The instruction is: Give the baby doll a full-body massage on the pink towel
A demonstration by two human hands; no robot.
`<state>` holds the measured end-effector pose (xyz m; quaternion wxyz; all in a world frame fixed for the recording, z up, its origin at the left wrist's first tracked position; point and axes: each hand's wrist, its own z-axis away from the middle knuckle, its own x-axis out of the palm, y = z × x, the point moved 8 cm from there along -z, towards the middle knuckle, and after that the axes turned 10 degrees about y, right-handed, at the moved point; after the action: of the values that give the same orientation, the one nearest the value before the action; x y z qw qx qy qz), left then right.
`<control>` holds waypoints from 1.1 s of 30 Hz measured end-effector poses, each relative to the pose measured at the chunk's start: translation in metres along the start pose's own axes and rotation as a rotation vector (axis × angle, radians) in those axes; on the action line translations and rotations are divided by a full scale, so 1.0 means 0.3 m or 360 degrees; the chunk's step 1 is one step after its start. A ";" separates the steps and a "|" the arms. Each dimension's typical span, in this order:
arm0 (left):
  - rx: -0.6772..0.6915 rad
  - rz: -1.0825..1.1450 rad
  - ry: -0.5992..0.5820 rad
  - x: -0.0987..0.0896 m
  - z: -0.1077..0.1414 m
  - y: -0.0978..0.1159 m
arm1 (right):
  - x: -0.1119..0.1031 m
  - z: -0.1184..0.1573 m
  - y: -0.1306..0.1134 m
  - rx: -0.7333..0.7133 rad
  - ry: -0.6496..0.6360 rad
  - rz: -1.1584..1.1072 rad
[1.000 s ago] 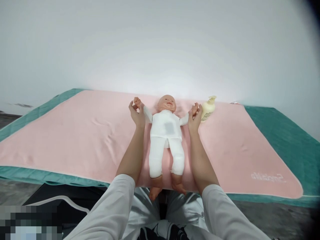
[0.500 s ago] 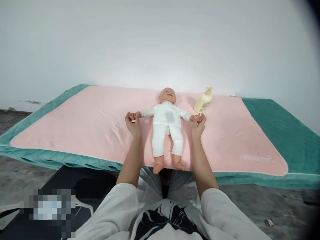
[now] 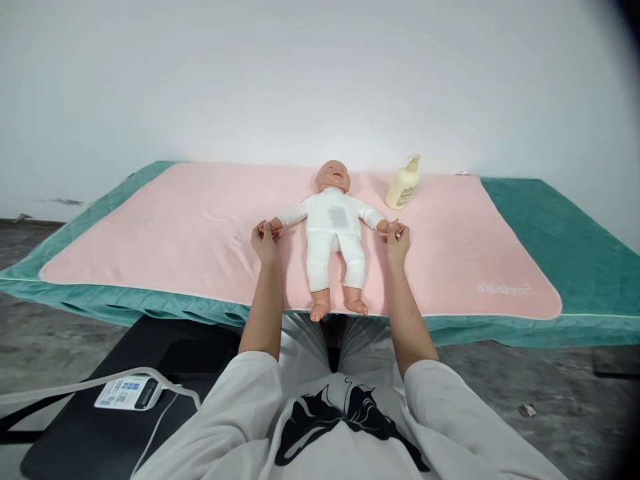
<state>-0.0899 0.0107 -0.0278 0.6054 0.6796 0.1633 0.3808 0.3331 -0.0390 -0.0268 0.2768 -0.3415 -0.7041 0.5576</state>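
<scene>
A baby doll (image 3: 334, 217) with a white cloth body lies on its back on the pink mat (image 3: 150, 233), its bare feet toward me at the front edge. My left hand (image 3: 265, 241) is closed round the doll's hand on the left side, the thumb on top. On the other side my right hand (image 3: 399, 243) pinches the doll's other hand between thumb and fingers. Both doll arms are stretched outward and slope down toward me. A grey patch shows on the doll's chest. Just beyond my right hand stands a pale yellow pump bottle (image 3: 403, 187).
Under the mat is a green quilted cover (image 3: 575, 233), reaching out at both sides. A white wall (image 3: 320, 80) rises behind. At lower left, a black seat (image 3: 75, 440) holds a white cable (image 3: 100, 380) and a labelled white device (image 3: 127, 392).
The whole scene sits slightly higher in view. The doll's arms now slope down more, with its hands drawn a little toward me. Both my hands keep their hold.
</scene>
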 end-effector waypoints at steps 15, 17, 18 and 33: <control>-0.0228 0.0182 0.0002 0.069 -0.115 -0.024 | 0.032 -0.114 0.090 0.0387 0.0129 -0.0210; -0.0210 0.0185 -0.0029 0.087 -0.137 -0.017 | 0.039 -0.136 0.095 0.0418 0.0089 -0.0190; -0.0202 0.0181 -0.0040 0.094 -0.147 -0.015 | 0.040 -0.147 0.095 0.0434 0.0060 -0.0197; -0.0210 0.0043 0.0068 0.062 -0.149 -0.036 | 0.014 -0.171 0.087 0.0395 -0.0089 -0.0461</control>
<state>-0.1071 0.0568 -0.0330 0.6399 0.6321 0.1416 0.4133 0.3746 -0.0012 -0.0407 0.3744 -0.1844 -0.6792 0.6037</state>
